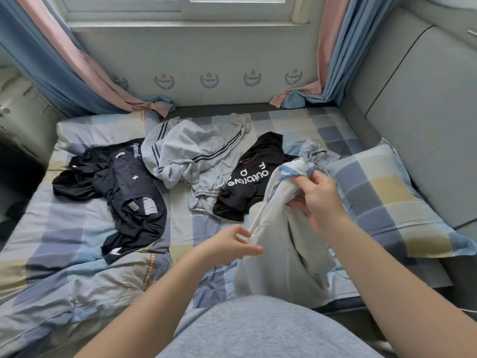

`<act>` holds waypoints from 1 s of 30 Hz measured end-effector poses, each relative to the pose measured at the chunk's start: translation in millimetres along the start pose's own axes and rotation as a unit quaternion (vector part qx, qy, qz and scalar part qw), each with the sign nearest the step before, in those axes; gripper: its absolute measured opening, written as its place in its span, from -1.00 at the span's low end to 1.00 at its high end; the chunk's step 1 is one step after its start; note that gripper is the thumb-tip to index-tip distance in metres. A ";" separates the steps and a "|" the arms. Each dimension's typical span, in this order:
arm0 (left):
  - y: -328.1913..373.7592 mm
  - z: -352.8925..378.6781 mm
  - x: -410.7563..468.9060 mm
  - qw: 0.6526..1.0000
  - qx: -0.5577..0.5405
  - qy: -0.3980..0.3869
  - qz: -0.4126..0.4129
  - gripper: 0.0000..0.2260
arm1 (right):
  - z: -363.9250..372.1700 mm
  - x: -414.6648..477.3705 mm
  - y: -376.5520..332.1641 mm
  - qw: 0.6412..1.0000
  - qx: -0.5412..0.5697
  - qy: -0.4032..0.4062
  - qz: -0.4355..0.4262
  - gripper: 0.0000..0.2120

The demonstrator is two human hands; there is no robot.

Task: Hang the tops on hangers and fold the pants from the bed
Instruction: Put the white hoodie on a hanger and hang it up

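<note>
We look down on a bed [77, 228] covered with a checked sheet in blue, grey, cream and white. Near its middle lie the grey striped pants [185, 151], and we give all places from them.

Behind the pants there is a pale wall [209, 80] with a row of small printed emblems. Above it is a window [180, 6], with pink and blue curtains [64, 73] hanging at both sides down to the mattress. Far to the right of the pants stands a grey padded panel [426, 112], and a checked pillow [387, 202] lies before it.

Touching the pants on the left is a heap of black tops [134, 197], crumpled, with labels showing. Touching them on the right is a black top with white letters [253, 182]. Further right lies a small bluish-grey garment [315, 153], partly hidden by the hands.

The white garment [278, 241] is in front of the pants and to the right, lifted above the sheet. It covers a corner of the lettered top. The right hand [320, 197] clutches its bunched upper end, where a blue trim shows. The left hand [227, 246] pinches its left edge between thumb and fingers.

The white cloth looks soft and thick and hangs in loose folds. The pants are thin, wrinkled, with dark side stripes and a gathered waistband. At the bottom we see the person's grey clothing [258, 329].
</note>
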State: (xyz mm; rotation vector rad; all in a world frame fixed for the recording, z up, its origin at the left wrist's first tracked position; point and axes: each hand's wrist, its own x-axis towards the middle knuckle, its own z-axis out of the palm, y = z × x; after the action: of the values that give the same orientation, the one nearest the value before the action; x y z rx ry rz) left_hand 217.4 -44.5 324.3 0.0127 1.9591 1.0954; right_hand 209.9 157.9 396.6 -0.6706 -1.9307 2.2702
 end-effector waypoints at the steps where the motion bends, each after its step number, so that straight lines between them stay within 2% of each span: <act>1: -5.7 3.2 2.8 1.000 0.012 -0.011 -0.017 -0.35 | -0.6 -0.4 -7.5 1.000 0.026 0.005 -0.005 -0.87; 3: -16.1 9.0 8.4 0.999 0.020 -0.025 -0.038 -0.13 | -1.1 -2.0 -23.0 0.997 0.079 0.005 -0.014 -0.89; 5: -26.5 15.8 16.5 0.999 -0.018 0.000 -0.033 0.04 | -2.4 -5.8 -37.4 0.991 0.134 -0.001 -0.026 -0.89; 9: -41.6 14.4 30.1 0.976 -0.160 0.142 -0.049 0.13 | -8.5 -17.3 -59.5 0.969 0.238 -0.038 -0.058 -0.84; 11: -50.7 5.0 37.7 0.952 -0.265 0.130 -0.077 0.07 | -11.5 -21.5 -66.3 0.954 0.288 -0.051 -0.059 -0.82; 13: -52.4 -3.1 38.0 0.926 -0.347 0.016 -0.145 -0.06 | -13.6 -23.3 -69.9 0.942 0.326 -0.053 -0.056 -0.80; 15: -51.6 -5.0 38.9 0.896 -0.410 -0.060 -0.162 -0.11 | -14.1 -23.5 -70.4 0.936 0.343 -0.052 -0.055 -0.78; 17: -47.5 -0.5 43.5 0.857 -0.495 -0.038 -0.137 -0.26 | -14.4 -22.1 -67.8 0.934 0.351 -0.051 -0.050 -0.74; 19: -38.0 5.2 46.7 0.830 -0.549 0.022 -0.095 -0.45 | -15.2 -19.6 -63.2 0.933 0.356 -0.045 -0.041 -0.71; 22: -25.2 0.1 46.1 0.830 -0.545 0.095 -0.068 -0.60 | -20.0 -13.0 -52.9 0.933 0.358 -0.023 -0.019 -0.71; 27: -22.8 -29.3 38.8 0.805 -0.579 0.129 0.012 -0.75 | -31.7 -3.7 -30.6 0.939 0.342 0.013 0.034 -0.83; 29: -16.1 -42.3 32.6 0.797 -0.582 0.149 0.051 -0.87 | -34.8 -0.3 -15.6 0.949 0.304 0.039 0.070 -0.85; 30: -10.1 -48.6 28.4 0.790 -0.589 0.151 0.075 -0.87 | -35.9 1.3 -6.1 0.955 0.275 0.058 0.093 -0.87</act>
State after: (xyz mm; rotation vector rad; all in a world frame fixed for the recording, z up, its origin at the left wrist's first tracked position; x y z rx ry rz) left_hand 170.1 -73.1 309.5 -0.7253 1.1995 2.3680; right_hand 221.1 192.6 398.2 -0.9008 -1.1311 2.6324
